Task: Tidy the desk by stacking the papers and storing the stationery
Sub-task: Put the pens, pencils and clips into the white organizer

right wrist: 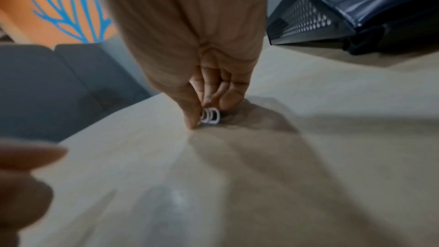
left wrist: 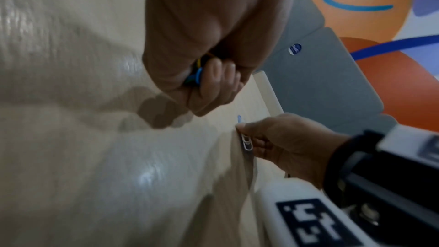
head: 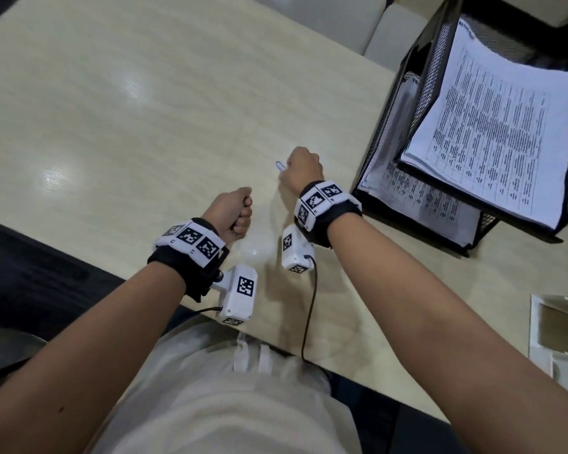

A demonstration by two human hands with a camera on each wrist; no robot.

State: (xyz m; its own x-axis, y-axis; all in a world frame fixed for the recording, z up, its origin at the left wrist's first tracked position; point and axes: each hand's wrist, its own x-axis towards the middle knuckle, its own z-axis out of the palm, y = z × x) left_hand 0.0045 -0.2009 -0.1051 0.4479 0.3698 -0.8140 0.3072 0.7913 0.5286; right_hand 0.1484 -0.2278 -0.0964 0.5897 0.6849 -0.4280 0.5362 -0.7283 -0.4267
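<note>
My right hand (head: pixel 300 170) is down on the desk (head: pixel 128 109) and pinches a white paper clip (right wrist: pixel 210 116) between thumb and fingers; the same white clip (left wrist: pixel 247 142) shows in the left wrist view. A blue paper clip (head: pixel 280 166) lies on the desk just left of that hand's fingertips, and the blue clip (left wrist: pixel 239 118) is also seen beyond the fingers. My left hand (head: pixel 235 213) is curled into a fist around several coloured paper clips (left wrist: pixel 197 74), blue and yellow showing. A stack of printed papers (head: pixel 492 126) lies in the black mesh tray (head: pixel 440 60) at the right.
The tray's lower tier holds more printed sheets (head: pixel 420 194). A white box (head: pixel 558 335) sits at the desk's right front edge. A cable (head: pixel 310 306) runs from the wrist camera across the desk's near edge. Grey seating (right wrist: pixel 59 85) stands beyond the far edge.
</note>
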